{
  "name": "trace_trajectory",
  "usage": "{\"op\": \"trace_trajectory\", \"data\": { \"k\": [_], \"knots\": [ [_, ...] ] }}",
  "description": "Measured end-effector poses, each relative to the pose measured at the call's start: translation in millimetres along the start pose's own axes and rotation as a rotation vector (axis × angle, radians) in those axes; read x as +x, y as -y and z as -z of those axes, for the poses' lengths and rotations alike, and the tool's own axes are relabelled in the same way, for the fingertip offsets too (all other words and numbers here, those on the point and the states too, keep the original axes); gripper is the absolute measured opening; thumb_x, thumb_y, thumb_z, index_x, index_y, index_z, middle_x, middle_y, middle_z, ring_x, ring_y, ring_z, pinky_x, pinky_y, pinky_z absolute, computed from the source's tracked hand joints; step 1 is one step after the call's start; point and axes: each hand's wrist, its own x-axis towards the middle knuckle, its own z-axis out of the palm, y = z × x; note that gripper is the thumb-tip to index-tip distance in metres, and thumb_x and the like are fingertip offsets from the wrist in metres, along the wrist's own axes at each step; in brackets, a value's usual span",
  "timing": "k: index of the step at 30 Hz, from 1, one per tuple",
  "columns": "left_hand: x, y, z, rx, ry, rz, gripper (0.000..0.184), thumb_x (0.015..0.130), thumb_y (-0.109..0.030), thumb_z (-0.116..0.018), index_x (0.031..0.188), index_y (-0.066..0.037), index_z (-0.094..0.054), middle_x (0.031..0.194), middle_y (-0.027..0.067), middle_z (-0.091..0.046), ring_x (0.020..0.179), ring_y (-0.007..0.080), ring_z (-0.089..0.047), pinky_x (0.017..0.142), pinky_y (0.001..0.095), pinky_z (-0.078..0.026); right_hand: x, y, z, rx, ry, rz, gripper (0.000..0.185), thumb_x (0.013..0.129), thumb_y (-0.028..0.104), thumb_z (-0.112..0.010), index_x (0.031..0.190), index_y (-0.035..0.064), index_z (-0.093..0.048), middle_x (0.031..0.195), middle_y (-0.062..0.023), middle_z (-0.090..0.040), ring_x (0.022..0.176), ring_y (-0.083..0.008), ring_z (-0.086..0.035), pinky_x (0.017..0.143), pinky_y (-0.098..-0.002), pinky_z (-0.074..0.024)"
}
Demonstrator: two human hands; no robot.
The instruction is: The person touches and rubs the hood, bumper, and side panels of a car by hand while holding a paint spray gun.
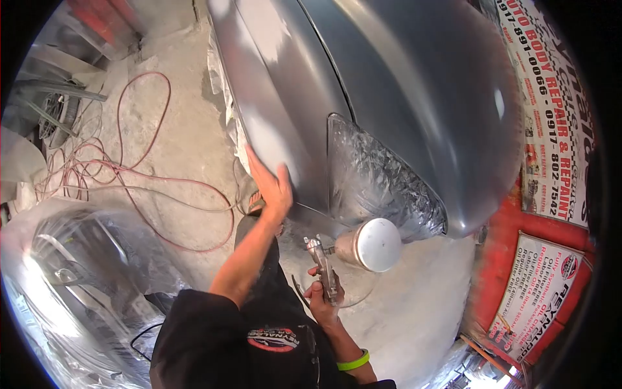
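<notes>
My left hand is open with its fingers stretched out, at the lower edge of a grey car fender; whether it touches is hard to tell. Pale patches mark the fender's grey surface. My right hand is closed around the handle of a spray gun. A round paint cup with a whitish lid is attached to the gun. Clear plastic film covers the headlight, just beyond the cup. Alongside the fender lies the dark grey hood.
A red hose lies in loops on the floor at left. Plastic sheeting covers a vehicle at lower left. Printed signs hang at right by a red surface. Metal pieces stand at upper left.
</notes>
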Motion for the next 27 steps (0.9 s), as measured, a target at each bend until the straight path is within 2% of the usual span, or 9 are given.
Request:
{"op": "trace_trajectory", "data": {
  "k": [5,11,14,15,19,21,23,26,27],
  "knots": [
    [-72.1,23.4,-11.2,0.028,0.039,0.046,0.103,0.099,-0.044,-0.059,0.16,0.01,0.004,0.167,0.0342,-0.004,0.155,0.0483,-0.009,0.126,0.0547,-0.008,-0.6,8.4,1.9,0.0,0.011,-0.024,0.038,0.104,0.03,-0.062,0.12,-0.0044,-0.059,0.111,-0.0103,-0.067,0.055,-0.0102,-0.063,0.051,-0.0241,-0.0503],
    [154.4,-36.3,5.0,0.067,-0.041,-0.154,0.086,0.103,-0.046,-0.052,0.158,0.011,-0.019,0.164,0.0367,-0.017,0.153,0.0528,-0.015,0.124,0.0618,-0.011,-1.3,15.0,5.9,-0.001,-0.078,0.036,0.044,0.105,0.037,-0.059,0.118,-0.0045,-0.06,0.109,-0.01,-0.068,0.056,-0.0105,-0.064,0.049,-0.0247,-0.0488],
    [168.7,-52.5,-7.3,0.356,-0.052,-0.166,0.072,0.109,-0.041,-0.042,0.158,0.009,-0.025,0.166,0.0327,-0.017,0.156,0.0453,-0.014,0.125,0.0583,-0.01,-3.9,9.5,6.7,-0.02,-0.092,0.029,0.045,0.106,0.04,-0.057,0.116,-0.0044,-0.061,0.105,-0.0093,-0.069,0.055,-0.0109,-0.064,0.049,-0.025,-0.0478],
    [140.7,-64.3,-7.1,0.389,0.008,-0.261,0.067,0.107,-0.028,-0.04,0.159,0.01,-0.021,0.166,0.0325,-0.015,0.156,0.0468,-0.01,0.125,0.0591,-0.008,-1.2,9.1,6.5,-0.025,-0.091,0.028,0.046,0.106,0.04,-0.056,0.116,-0.0044,-0.061,0.104,-0.009,-0.069,0.055,-0.011,-0.064,0.048,-0.025,-0.0474],
    [-38.2,-30.9,-24.3,0.202,0.376,-0.45,0.082,0.096,-0.04,-0.048,0.15,0.018,-0.025,0.159,0.0467,-0.008,0.149,0.0654,-0.004,0.114,0.0791,-0.004,5.2,23.7,4.4,-0.006,-0.106,-0.049,0.02,0.095,0.003,-0.054,0.11,-0.0053,-0.064,0.105,-0.0119,-0.069,0.054,-0.0129,-0.063,0.049,-0.0273,-0.0511],
    [-99.7,37.2,-28.0,0.325,0.521,-0.647,0.092,0.096,-0.062,-0.049,0.149,0.012,-0.032,0.159,0.0475,-0.008,0.148,0.0669,-0.005,0.111,0.081,-0.007,11.7,32.6,-1.2,-0.027,-0.118,-0.006,0.03,0.103,0.023,-0.053,0.114,-0.0042,-0.062,0.098,-0.0091,-0.07,0.054,-0.012,-0.063,0.049,-0.0255,-0.048],
    [-61.1,23.3,-23.2,0.257,0.485,-0.567,0.089,0.097,-0.06,-0.05,0.151,0.008,-0.033,0.16,0.0453,-0.008,0.149,0.065,-0.005,0.112,0.0805,-0.007,15.5,43.9,-8.9,-0.016,-0.159,0.031,0.037,0.107,0.032,-0.053,0.117,-0.0028,-0.062,0.081,-0.0059,-0.069,0.052,-0.0112,-0.062,0.049,-0.0245,-0.0464],
    [51.0,-68.5,-5.9,0.139,0.343,-0.519,0.079,0.099,-0.051,-0.051,0.158,-0.001,-0.03,0.165,0.0379,-0.006,0.153,0.0584,-0.004,0.115,0.0769,-0.005,11.6,42.4,-5.0,0.073,-0.086,-0.03,0.022,0.096,0.002,-0.055,0.115,-0.0051,-0.062,0.107,-0.0125,-0.069,0.055,-0.0134,-0.064,0.05,-0.026,-0.0511],
    [91.2,-95.5,-7.1,0.078,0.261,-0.535,0.077,0.1,-0.048,-0.05,0.159,-0.003,-0.029,0.166,0.0367,-0.005,0.154,0.0566,-0.003,0.116,0.0757,-0.005,10.7,45.4,-6.7,0.09,-0.084,-0.035,0.022,0.097,0.003,-0.056,0.115,-0.0052,-0.062,0.107,-0.0126,-0.07,0.055,-0.0131,-0.064,0.05,-0.0255,-0.051]
  ]
}}
